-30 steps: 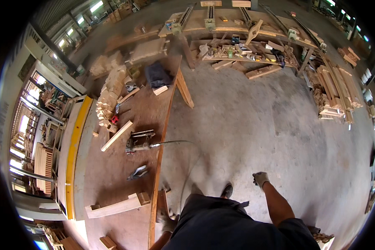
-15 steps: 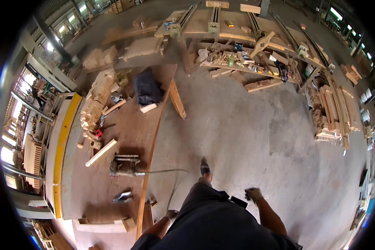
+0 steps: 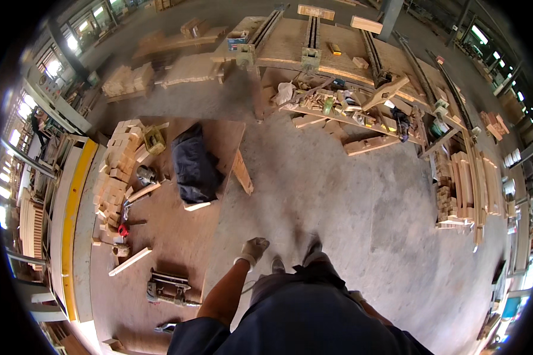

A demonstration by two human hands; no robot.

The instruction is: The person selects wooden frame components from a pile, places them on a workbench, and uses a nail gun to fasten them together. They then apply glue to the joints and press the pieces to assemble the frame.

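My left hand (image 3: 254, 249), in a pale work glove, is out in front of me beside the table's edge. Its fingers are curled in and nothing shows in them. My right hand (image 3: 356, 296) hangs at my right side, mostly hidden by my body, so its fingers cannot be made out. Left of me stands a brown-topped table (image 3: 177, 242). On it lie a pneumatic nail gun (image 3: 169, 288), a wooden stick (image 3: 130, 261), a red tape measure (image 3: 123, 229) and a dark folded cloth (image 3: 195, 165). Small wood blocks (image 3: 117, 171) are stacked along its far left side.
A long workbench (image 3: 337, 53) with metal clamp bars stands ahead, its lower shelf (image 3: 337, 106) crowded with offcuts and tools. Stacked boards (image 3: 462, 183) are at the right. A yellow-edged machine (image 3: 77, 219) borders the table's left. Concrete floor (image 3: 320, 183) lies ahead.
I have stepped forward alongside the table. My left hand has swung from low by my hip to the front, while my right hand has swung back behind my body.
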